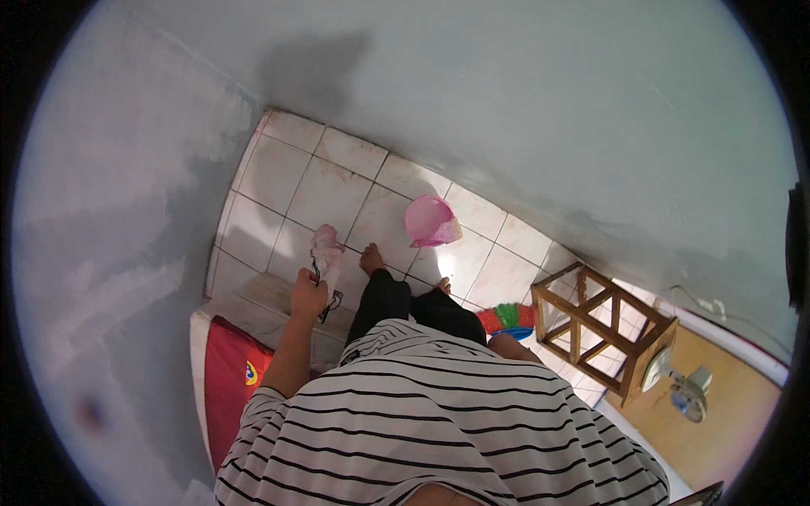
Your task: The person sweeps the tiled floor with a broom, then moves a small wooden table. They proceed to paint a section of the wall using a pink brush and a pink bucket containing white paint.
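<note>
- Red cloth (226,392): 8 o'clock from the view's centre.
- Left hand (310,293): 8 o'clock, clamped on a pale pink bundle (327,253) with dark strips, 9 o'clock, above the floor (333,187).
- Pink bucket (415,223): 1 o'clock, on the floor.
- Right hand: hidden, state cannot be told.
- Wooden frame (576,314): 4 o'clock.
- Fan (689,398): 4 o'clock, beyond it.

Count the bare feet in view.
2: the left foot is on the tiles, lower left of the bucket; the right foot is below the bucket in the picture, partly hidden by the trousers.
</note>
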The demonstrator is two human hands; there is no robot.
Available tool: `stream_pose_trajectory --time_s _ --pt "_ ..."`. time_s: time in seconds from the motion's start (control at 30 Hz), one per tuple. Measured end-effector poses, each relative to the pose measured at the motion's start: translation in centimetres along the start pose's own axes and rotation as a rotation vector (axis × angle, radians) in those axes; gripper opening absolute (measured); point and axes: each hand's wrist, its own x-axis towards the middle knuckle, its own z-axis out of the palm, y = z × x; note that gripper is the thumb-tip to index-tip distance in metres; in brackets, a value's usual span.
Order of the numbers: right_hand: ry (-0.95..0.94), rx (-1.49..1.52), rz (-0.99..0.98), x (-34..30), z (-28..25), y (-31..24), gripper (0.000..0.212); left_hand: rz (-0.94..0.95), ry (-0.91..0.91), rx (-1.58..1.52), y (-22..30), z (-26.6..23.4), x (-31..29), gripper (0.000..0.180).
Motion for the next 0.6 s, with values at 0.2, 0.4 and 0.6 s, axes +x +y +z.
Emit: stream_pose_trajectory --time_s 0.2,0.4,0.6 --pt "0.044 0.279 0.202 2.9 -5.5 -4.7 0.029 -0.25 0.146 -0.407 -1.6 8.2 1.4 0.022" --pt "-0.045 1.106 0.601 13.2 -10.8 -1.7 0.029 -0.49 0.191 -0.464 0.9 16.8 -2.1 0.023" --pt "0.055 1.275 0.706 26.9 -8.6 1.7 0.053 -0.446 0.127 -0.44 0.4 23.4 -6.2 0.022"
